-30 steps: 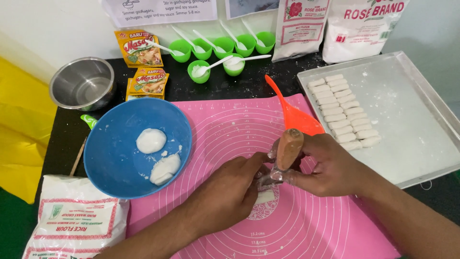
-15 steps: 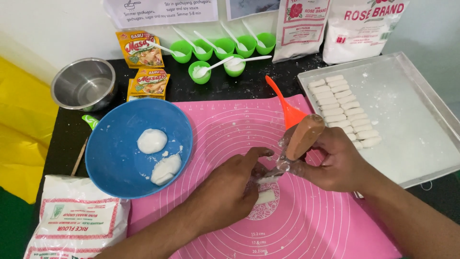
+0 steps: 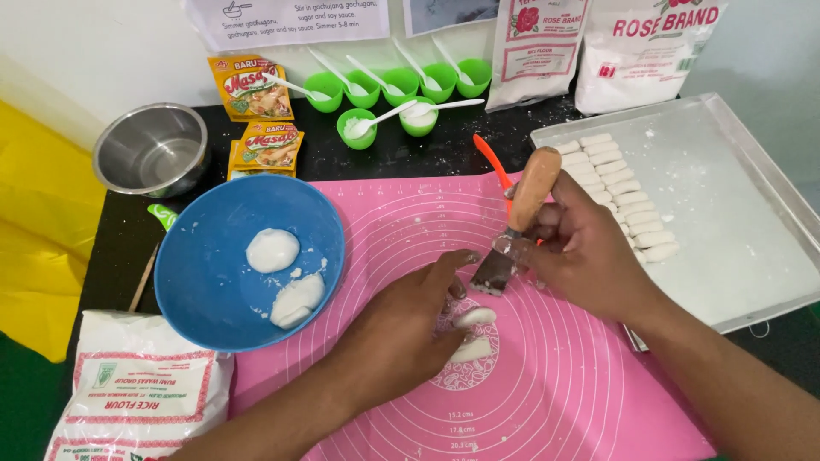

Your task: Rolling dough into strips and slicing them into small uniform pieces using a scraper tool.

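On the pink silicone mat [image 3: 547, 376], I see my right hand [image 3: 581, 252] closed around the wooden handle of a small scraper [image 3: 512, 230], its metal blade tilted down just above the mat. My left hand [image 3: 401, 329] lies flat beside it, fingers loosely extended and gripping nothing, its fingertip near the blade. Two white dough pieces [image 3: 472, 331] rest on the mat by my left thumb; whether the hand touches them I cannot quite tell. The blue bowl [image 3: 213, 282] sits left, the metal tray [image 3: 735, 222] right.
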